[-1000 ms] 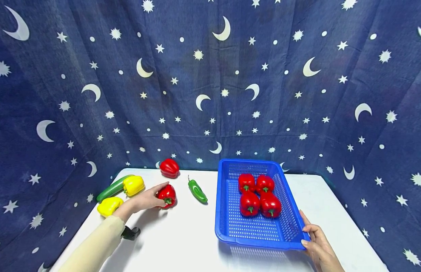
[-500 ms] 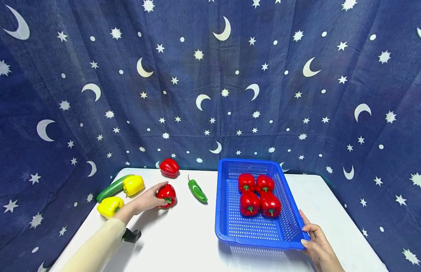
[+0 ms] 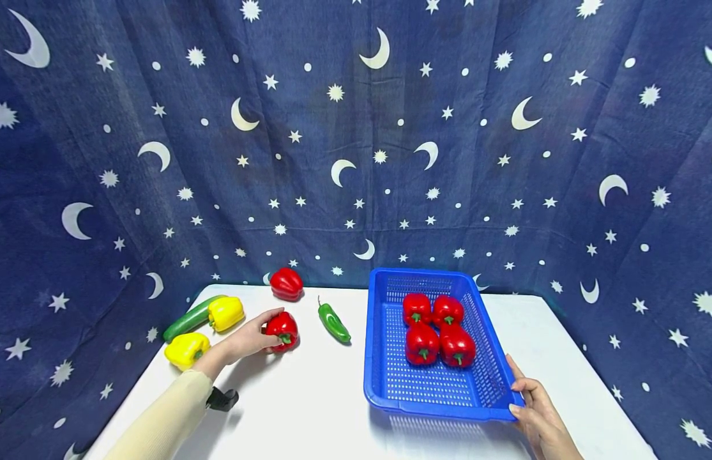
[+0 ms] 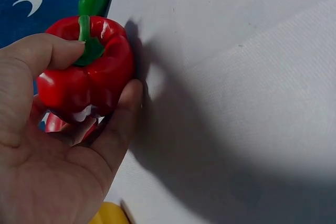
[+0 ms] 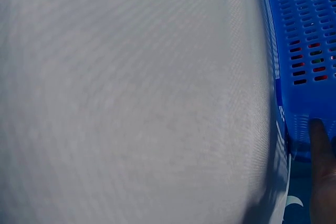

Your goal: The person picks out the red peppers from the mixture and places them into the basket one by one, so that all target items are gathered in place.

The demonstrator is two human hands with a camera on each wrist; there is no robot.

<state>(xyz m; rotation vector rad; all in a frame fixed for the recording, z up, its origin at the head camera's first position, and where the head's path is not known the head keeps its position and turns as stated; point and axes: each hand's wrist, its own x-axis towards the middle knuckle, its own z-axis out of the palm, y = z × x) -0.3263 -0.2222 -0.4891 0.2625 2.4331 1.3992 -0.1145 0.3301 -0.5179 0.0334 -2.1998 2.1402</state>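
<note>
In the head view my left hand (image 3: 246,340) grips a red bell pepper (image 3: 287,327) on the left half of the table. The left wrist view shows my thumb pressed by the green stem of this bell pepper (image 4: 107,90), with fingers curled around its far and lower sides. At the near right corner of a blue plastic basket (image 3: 436,409), my right hand (image 3: 542,415) holds the rim, thumb on top and fingers along the outer side. One finger (image 5: 321,156) lies against the perforated basket wall (image 5: 299,98) in the right wrist view. Several red bell peppers (image 3: 458,348) sit together inside the basket.
Another red bell pepper (image 3: 287,285) lies near the table's back edge. A green chili pepper (image 3: 334,323) is between the left hand and the basket. Two yellow bell peppers (image 3: 226,313) and a long green vegetable (image 3: 189,319) lie at the left of the white table (image 3: 310,396).
</note>
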